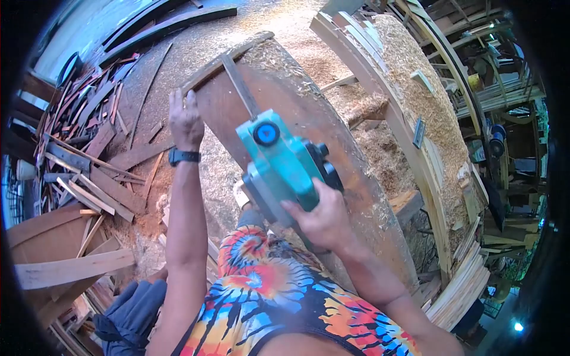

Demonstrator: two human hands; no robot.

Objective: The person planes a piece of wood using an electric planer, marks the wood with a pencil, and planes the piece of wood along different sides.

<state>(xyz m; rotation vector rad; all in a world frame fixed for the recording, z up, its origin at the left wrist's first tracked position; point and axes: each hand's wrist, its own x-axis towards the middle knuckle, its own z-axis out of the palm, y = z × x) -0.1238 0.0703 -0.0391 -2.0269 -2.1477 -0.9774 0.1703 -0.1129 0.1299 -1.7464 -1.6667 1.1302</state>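
My right hand (323, 216) is wrapped round the rear handle of a teal power planer (285, 160), which has a round blue-centred knob at its front. The planer sits over a narrow wooden strip (238, 86) on a broad brown board (332, 136). My left hand (187, 118), with a dark watch at the wrist, is by the board's far left corner, near a crosswise batten (208, 70). Its fingers are extended and apart, and nothing shows in its grip. The planer's underside is hidden.
Scrap wood (89, 118) is heaped at the left. A long curved beam (409, 136) runs along the right, beside sawdust and shavings. Stacked planks (460, 291) lie at the lower right. A curved timber (74, 269) is at the lower left.
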